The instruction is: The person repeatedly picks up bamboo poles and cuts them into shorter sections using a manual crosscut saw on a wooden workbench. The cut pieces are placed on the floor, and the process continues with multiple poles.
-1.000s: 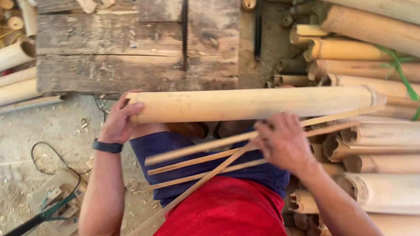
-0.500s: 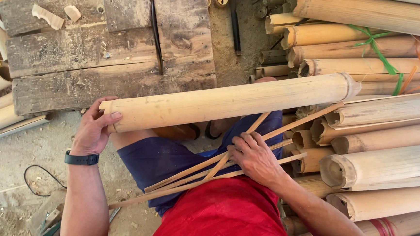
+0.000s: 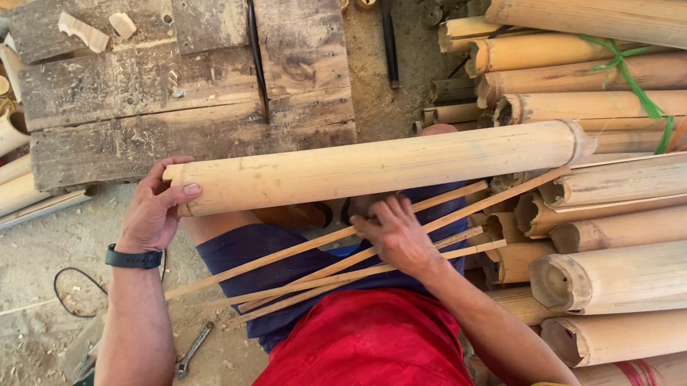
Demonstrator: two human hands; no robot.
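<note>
The bamboo pole (image 3: 377,167) is pale, smooth and matt, with a dry fibrous end. The thin bamboo strips (image 3: 339,264) look the same, only rougher on the edges. The wooden planks (image 3: 182,104) are grey, weathered, cracked and rough. The wrench (image 3: 192,349) is dull metal.

no packages, labels, signs or screens anywhere among the bamboo and planks

Dirt floor (image 3: 12,276); plank platform (image 3: 166,103), wrench (image 3: 193,349), perhaps cable (image 3: 75,292) on it.
</note>
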